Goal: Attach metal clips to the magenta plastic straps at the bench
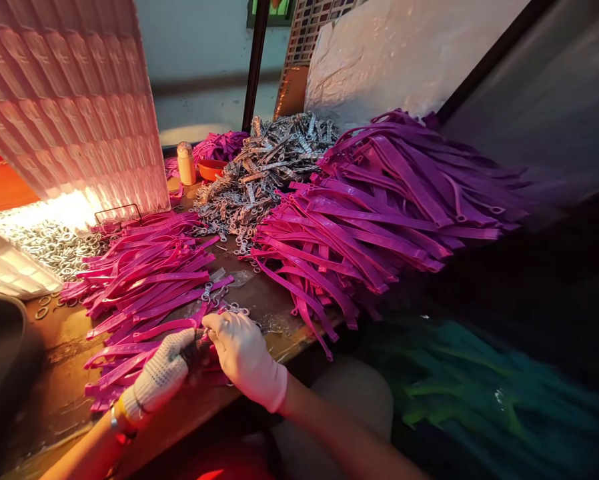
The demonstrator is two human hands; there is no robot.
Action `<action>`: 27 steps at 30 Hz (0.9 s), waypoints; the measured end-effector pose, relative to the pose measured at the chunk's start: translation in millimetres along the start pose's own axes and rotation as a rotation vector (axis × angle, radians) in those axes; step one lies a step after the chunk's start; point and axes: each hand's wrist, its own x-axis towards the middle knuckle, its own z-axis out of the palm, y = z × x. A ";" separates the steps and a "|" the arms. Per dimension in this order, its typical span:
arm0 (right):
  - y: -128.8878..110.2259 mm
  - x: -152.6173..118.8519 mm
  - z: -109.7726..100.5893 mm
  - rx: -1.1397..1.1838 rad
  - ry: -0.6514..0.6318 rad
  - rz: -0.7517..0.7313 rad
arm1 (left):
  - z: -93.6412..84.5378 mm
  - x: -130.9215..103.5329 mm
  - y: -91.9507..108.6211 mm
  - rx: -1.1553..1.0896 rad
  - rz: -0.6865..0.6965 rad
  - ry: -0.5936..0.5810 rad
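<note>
"What is the table (67, 367) holding?"
"Magenta straps (369, 220) are lying in heaps, metal clasps (274, 160) piling between"
"Anything smaller?"
"Left hand (159, 373) and right hand (247, 360) are curling closed together by the straps, whatever they are pinching staying hidden"

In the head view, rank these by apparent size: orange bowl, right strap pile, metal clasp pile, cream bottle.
Right strap pile
Metal clasp pile
Cream bottle and orange bowl: too alike to rank

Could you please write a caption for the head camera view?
Gloved left hand and right hand meet at a worktable heaped with magenta straps and metal fittings.
</note>
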 end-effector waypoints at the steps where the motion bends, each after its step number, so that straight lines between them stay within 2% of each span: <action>1: -1.2 2.5 -5.8 0.031 -0.062 0.026 | 1.0 -1.3 1.5 -0.002 -0.002 0.028; 4: -3.9 15.4 -23.4 0.095 -0.354 0.099 | 4.3 -4.3 5.5 0.144 0.018 0.198; 6: -4.5 25.7 -30.4 0.086 -0.551 0.180 | 6.8 -5.5 4.5 0.316 0.064 0.238; 9: -4.8 35.1 -31.6 -0.002 -0.696 0.240 | 9.8 -7.4 -2.3 0.530 0.121 0.271; 12: -5.0 31.5 -28.5 -0.087 -0.708 0.111 | 11.1 -10.6 -8.1 0.623 0.165 0.316; 16: -2.7 17.5 -26.6 -0.196 -0.711 -0.115 | 11.8 -13.2 -6.5 0.630 0.162 0.199; 21: 1.1 13.9 -24.6 -0.204 -0.651 -0.147 | 7.7 -9.3 -2.4 0.677 0.164 0.128; 24: 0.1 17.7 -26.3 -0.184 -0.628 -0.188 | -3.4 -10.8 7.2 0.721 0.147 0.050; 27: 0.5 22.4 -34.6 -0.147 -0.639 -0.234 | -26.5 -20.3 27.0 0.768 0.122 0.008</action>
